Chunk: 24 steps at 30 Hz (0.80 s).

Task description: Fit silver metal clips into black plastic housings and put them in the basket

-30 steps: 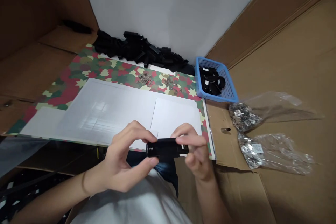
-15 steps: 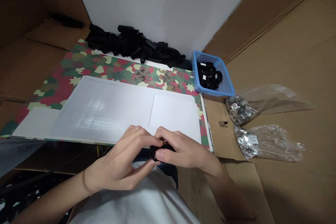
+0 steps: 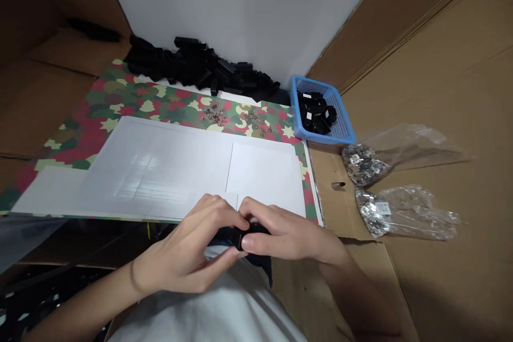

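Note:
A small black part is held between both hands, just past the front edge of the white sheets. My left hand pinches its left end with thumb and fingers. My right hand is closed around its right side, the thumb pressing on the near face. Fingers cover much of the part, and any smaller piece between them is hidden. Two small heaps of metal pieces lie on the patterned cover beyond the sheets.
Many black parts are piled along the wall. A blue basket at the back right holds more of them. Two clear bags of metal pieces rest on cardboard at the right, near a small loose metal piece.
The view has shifted slightly. The black part has turned a little in the fingers, and both hands still hold it.

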Motion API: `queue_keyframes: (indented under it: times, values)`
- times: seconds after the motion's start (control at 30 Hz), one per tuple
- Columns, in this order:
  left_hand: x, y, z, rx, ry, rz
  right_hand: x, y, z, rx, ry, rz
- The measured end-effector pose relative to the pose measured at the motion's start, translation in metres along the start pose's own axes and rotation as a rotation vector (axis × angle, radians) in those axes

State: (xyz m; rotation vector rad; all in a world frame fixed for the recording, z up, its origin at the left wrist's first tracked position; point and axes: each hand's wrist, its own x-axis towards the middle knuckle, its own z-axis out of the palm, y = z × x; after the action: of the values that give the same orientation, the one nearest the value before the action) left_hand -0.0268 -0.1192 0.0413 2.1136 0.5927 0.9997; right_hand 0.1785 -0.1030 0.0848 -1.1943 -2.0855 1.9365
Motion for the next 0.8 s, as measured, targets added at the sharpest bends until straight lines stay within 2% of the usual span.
queue_keyframes:
  times: [0.2,0.5,0.8]
  values:
    - [0.001,-0.001,0.002,0.029,-0.034,0.017,0.002,0.003,0.006,0.038,0.088,0.059]
    - [0.003,0.002,0.005,0.027,-0.049,0.022,0.006,0.015,0.015,0.271,0.150,-0.026]
    - [0.004,0.003,0.008,0.010,-0.053,0.024,0.007,0.025,0.021,0.325,0.203,-0.081]
